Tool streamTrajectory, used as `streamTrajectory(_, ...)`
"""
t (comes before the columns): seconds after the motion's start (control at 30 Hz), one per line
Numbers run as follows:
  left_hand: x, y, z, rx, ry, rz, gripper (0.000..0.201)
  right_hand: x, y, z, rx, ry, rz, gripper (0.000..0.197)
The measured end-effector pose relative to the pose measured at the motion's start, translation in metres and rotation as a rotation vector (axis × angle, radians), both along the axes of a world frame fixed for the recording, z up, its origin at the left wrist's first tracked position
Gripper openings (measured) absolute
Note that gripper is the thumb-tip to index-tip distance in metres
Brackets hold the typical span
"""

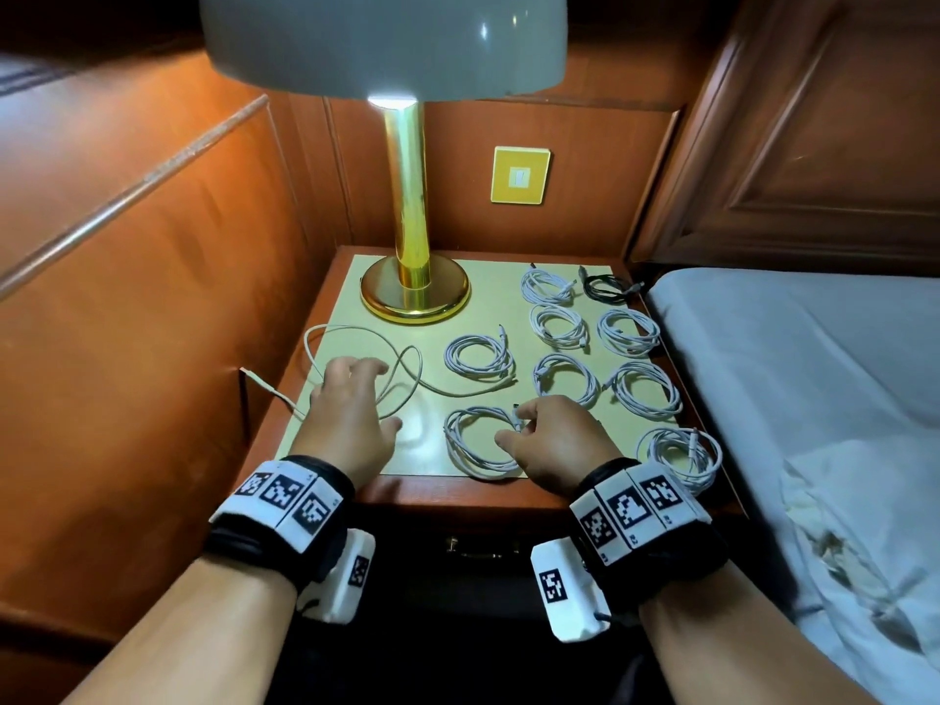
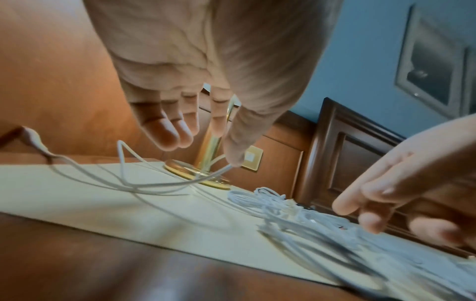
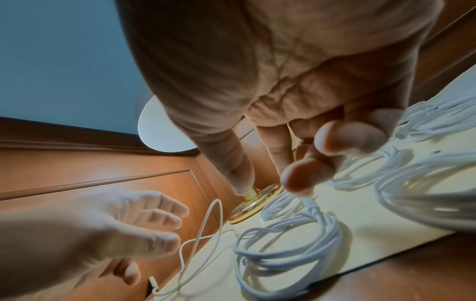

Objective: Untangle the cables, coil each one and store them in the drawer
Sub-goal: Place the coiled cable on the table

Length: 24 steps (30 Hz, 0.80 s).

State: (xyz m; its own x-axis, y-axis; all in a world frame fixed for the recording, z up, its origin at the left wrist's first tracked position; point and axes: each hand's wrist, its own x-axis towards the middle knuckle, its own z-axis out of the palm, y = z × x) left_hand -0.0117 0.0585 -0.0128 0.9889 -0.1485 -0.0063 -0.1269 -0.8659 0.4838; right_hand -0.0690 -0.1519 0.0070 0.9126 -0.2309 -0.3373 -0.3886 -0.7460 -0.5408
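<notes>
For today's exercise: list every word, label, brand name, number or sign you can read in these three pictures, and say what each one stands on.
No readable words, brands or numbers in any view.
Wrist bands: black-and-white square code patterns with tiny marks beside them, too small to read.
Yellow wall plate: a small white rocker, no lettering visible.
Cable plugs, lamp, drawer handle: no markings visible.

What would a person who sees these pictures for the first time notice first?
Probably the brass lamp at the back of the nightstand, with the neat rows of coiled white cables to its right. Next, the one loose white cable sprawled at the left under the left hand, while the right hand touches the plug of the nearest coil.
</notes>
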Motion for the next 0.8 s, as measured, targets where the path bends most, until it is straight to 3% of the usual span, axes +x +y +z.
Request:
streamTrajectory(0.13,0.006,0.010,-0.011,0.181,0.222,-0.059,0.062,0.000,0.004,0.003,0.017,-0.031,0.017,0.052)
streamTrajectory(0.23,0.012,0.018,-0.018,0.201,0.230,-0.036,0.062,0.003,0.008,0.001,0.027,-0.047,0.011,0.049)
streamTrajectory(0.4,0.021,0.030,-0.020,0.220,0.233,0.015,0.027,0.009,0.019,0.001,0.065,-0.094,0.022,0.044)
streamTrajectory(0.6,0.021,0.041,-0.020,0.305,0.257,0.055,0.018,0.012,0.028,0.003,0.071,-0.098,0.074,0.042)
streamTrajectory(0.7,0.018,0.047,-0.020,0.279,0.286,0.071,0.019,0.011,0.032,0.004,0.085,-0.094,0.092,0.040)
streamTrajectory(0.8,0.014,0.054,-0.015,0.112,0.254,0.165,0.021,0.013,0.037,0.004,0.085,-0.110,0.106,0.039)
